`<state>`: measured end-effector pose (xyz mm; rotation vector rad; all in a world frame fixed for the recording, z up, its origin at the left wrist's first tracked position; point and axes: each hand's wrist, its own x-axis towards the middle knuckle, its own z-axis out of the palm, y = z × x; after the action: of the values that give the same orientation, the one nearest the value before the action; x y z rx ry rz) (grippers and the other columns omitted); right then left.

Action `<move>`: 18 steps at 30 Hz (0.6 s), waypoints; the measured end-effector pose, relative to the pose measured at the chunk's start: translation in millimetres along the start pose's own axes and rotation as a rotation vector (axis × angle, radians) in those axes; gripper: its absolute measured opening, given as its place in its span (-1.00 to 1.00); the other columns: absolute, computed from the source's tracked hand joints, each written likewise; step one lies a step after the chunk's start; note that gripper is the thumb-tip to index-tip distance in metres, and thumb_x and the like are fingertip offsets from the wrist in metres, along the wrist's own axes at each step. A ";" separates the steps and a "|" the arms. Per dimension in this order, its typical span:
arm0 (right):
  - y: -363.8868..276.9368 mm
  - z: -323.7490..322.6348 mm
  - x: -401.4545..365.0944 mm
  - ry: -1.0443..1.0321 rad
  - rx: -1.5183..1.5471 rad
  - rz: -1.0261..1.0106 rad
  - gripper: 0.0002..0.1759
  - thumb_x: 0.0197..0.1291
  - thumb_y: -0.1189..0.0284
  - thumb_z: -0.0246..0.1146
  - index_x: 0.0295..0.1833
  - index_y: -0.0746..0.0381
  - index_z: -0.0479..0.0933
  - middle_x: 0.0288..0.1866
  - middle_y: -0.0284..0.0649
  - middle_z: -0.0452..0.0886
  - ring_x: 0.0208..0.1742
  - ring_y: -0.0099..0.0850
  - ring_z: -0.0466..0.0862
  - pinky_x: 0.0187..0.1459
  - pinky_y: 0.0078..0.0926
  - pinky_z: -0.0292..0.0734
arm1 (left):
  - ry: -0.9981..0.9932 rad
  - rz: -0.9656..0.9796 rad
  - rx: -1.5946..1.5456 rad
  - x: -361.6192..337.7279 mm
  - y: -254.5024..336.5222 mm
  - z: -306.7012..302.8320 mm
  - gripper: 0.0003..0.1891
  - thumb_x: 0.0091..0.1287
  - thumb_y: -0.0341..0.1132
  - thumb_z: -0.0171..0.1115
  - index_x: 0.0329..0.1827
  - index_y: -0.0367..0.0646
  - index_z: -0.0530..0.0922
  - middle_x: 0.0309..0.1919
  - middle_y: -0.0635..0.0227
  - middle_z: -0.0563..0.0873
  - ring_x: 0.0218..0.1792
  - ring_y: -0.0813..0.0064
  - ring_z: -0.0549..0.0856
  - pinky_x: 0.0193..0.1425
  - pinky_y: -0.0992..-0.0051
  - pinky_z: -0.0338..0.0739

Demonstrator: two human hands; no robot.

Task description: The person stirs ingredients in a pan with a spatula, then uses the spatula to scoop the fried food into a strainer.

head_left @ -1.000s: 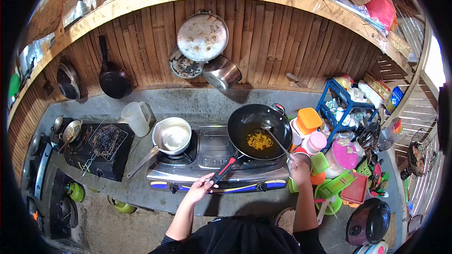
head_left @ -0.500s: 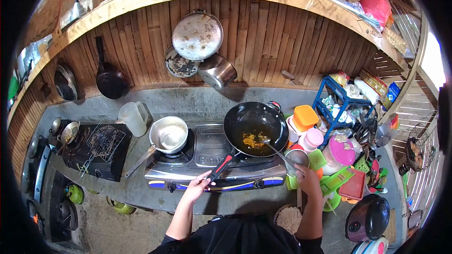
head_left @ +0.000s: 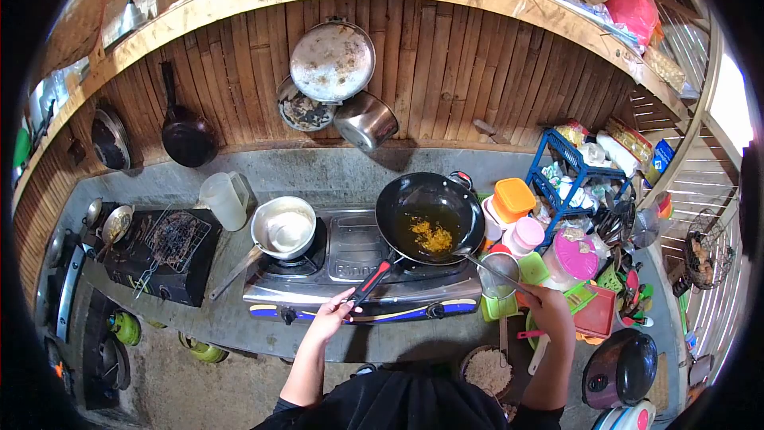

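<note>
Head view: the wok with yellow bits sits on the right of the stove, its handle clamped in the left hand, presumably for steadiness; right of the stove, the right hand's fingers close round a ladle, likely distanced from heat.

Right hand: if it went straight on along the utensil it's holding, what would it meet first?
Likely the round strainer, which shows in line just ahead of the right hand, with the wok beyond. Depth is unclear from this one view; it may pass above the strainer.
</note>
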<state>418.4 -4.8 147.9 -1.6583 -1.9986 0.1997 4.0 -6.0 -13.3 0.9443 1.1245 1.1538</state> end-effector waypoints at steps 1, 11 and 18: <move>-0.1 -0.2 0.2 -0.001 -0.001 0.000 -0.76 0.08 0.48 0.14 -0.11 0.21 0.57 -0.42 0.05 0.57 -0.43 -0.11 0.59 -0.37 -0.33 0.45 | 0.001 0.001 -0.001 -0.1 -0.3 0.1 -0.62 0.32 -0.41 0.02 0.21 -0.07 0.36 -0.29 0.35 0.65 -0.27 0.65 0.59 -0.29 0.65 0.42; -10.0 26.7 6.3 -0.105 0.000 0.128 -0.74 0.08 0.46 0.12 -0.09 0.19 0.55 -0.35 0.03 0.58 -0.36 -0.11 0.60 -0.31 -0.30 0.46 | -0.013 -0.007 0.012 -1.1 1.4 -0.8 -0.62 0.32 -0.39 0.01 0.22 -0.08 0.35 -0.31 0.35 0.66 -0.29 0.66 0.58 -0.28 0.65 0.42; 5.2 77.4 19.4 -0.038 0.144 -0.037 -0.70 0.10 0.44 0.07 -0.01 0.14 0.46 -0.27 0.04 0.57 -0.19 -0.02 0.56 -0.15 -0.17 0.43 | -0.022 -0.019 0.007 -2.0 5.5 0.0 -0.61 0.32 -0.42 0.00 0.22 -0.10 0.35 -0.29 0.35 0.65 -0.27 0.64 0.60 -0.28 0.64 0.43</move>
<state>383.5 31.5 85.8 -1.5374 -1.9910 0.3562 2.9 -7.0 -7.7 0.9477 1.1190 1.1221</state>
